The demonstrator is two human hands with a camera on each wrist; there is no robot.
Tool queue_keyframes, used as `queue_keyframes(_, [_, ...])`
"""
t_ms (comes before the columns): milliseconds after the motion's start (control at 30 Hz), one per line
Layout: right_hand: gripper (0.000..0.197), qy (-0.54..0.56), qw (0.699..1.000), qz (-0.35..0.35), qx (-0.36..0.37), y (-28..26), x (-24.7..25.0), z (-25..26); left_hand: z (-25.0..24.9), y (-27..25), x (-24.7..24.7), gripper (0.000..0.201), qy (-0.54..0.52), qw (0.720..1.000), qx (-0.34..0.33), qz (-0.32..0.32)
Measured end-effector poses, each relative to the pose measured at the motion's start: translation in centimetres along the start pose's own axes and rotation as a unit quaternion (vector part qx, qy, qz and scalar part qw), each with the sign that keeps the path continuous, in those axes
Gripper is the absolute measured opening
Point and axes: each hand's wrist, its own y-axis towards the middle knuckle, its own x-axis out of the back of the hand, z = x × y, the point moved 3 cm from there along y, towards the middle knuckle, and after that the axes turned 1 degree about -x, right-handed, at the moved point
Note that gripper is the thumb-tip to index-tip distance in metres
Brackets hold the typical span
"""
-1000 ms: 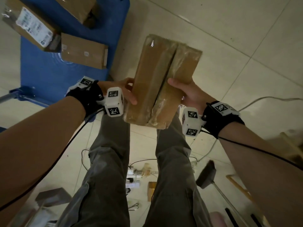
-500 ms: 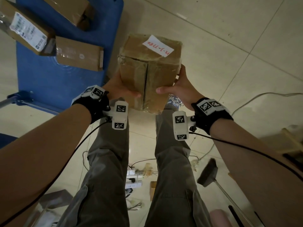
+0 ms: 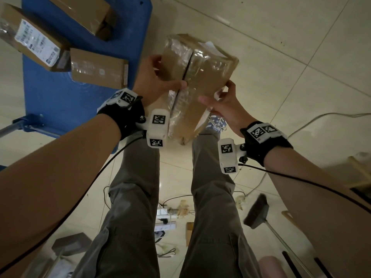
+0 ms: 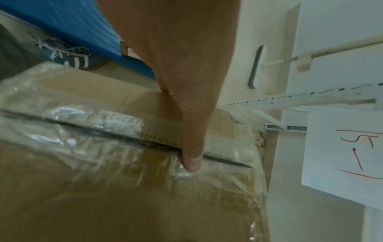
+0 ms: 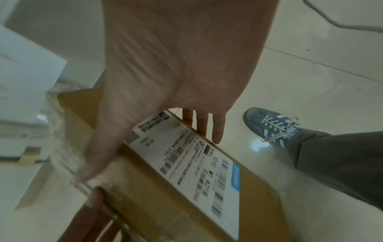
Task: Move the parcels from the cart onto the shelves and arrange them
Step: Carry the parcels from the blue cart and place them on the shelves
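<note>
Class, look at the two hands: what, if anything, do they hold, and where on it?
Both hold one taped parcel: the left hand grips its left side, thumb across the taped seam; the right hand grips its lower right edge.

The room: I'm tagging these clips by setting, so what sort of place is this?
Probably a parcel sorting or storage room: taped parcels on a blue cart, a tiled floor, a metal shelf.

- A box (image 3: 197, 85) is held above the floor (image 3: 301, 47), between the left hand (image 3: 152, 83) and the right hand (image 3: 224, 105).
- The cart (image 3: 66, 101) lies to its left.
- Three parcels (image 3: 98, 67) rest on the cart.
- A broom (image 3: 258, 214) lies near right.
</note>
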Motion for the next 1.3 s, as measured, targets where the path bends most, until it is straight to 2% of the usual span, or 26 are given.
queue_keyframes(167, [0.073, 0.107, 0.992, 0.010, -0.059, -1.1, 1.0, 0.1, -0.9, 0.6, 0.0, 0.081, -0.048, 0.999, 0.022, 0.011])
queue_keyframes(233, [0.073, 0.140, 0.987, 0.011, -0.073, -1.5, 1.7, 0.0, -1.5, 0.5, -0.2, 0.071, -0.035, 0.998, 0.027, 0.047])
queue_keyframes(333, [0.074, 0.179, 0.980, 0.006, -0.088, -2.1, 2.2, 0.4, -2.7, -0.1, -0.4, 0.084, -0.042, 0.994, 0.021, 0.100])
queue_keyframes(400, [0.071, 0.169, 0.981, -0.002, -0.099, -2.6, 2.2, 1.3, -3.6, -0.7, -0.5, 0.100, -0.052, 0.991, -0.002, 0.123])
queue_keyframes(467, [0.063, 0.152, 0.984, -0.008, -0.094, -3.0, 2.3, 2.5, -4.5, -1.1, -0.6, 0.105, -0.058, 0.989, -0.011, 0.138])
queue_keyframes(567, [0.051, 0.144, 0.987, 0.002, -0.073, -4.3, 3.2, 5.2, -6.8, -1.6, -0.5, 0.103, -0.074, 0.988, -0.013, 0.134])
queue_keyframes(667, [0.056, 0.142, 0.988, 0.014, -0.054, -6.0, 4.4, 8.4, -9.9, -2.4, 0.5, 0.098, -0.059, 0.990, -0.023, 0.124])
queue_keyframes(800, [0.053, 0.139, 0.990, 0.025, -0.023, -9.3, 6.4, 12.5, -16.1, -4.3, 1.9, 0.084, -0.014, 0.991, -0.071, 0.116])
queue_keyframes(867, [0.051, 0.151, 0.988, 0.029, -0.011, -11.5, 7.5, 14.6, -19.4, -5.8, 2.5, 0.074, -0.018, 0.991, -0.088, 0.102])
queue_keyframes(967, [0.056, 0.165, 0.985, 0.038, -0.001, -14.5, 8.3, 17.0, -22.8, -7.8, 2.9, 0.042, -0.033, 0.992, -0.092, 0.086])
queue_keyframes(1100, [0.060, 0.175, 0.983, 0.040, 0.023, -19.2, 10.2, 20.0, -27.7, -11.9, 2.9, 0.040, -0.062, 0.990, -0.111, 0.054])
queue_keyframes(1300, [0.064, 0.169, 0.983, 0.031, 0.062, -25.8, 12.7, 22.9, -33.5, -17.7, 2.4, 0.021, -0.087, 0.983, -0.158, 0.031])
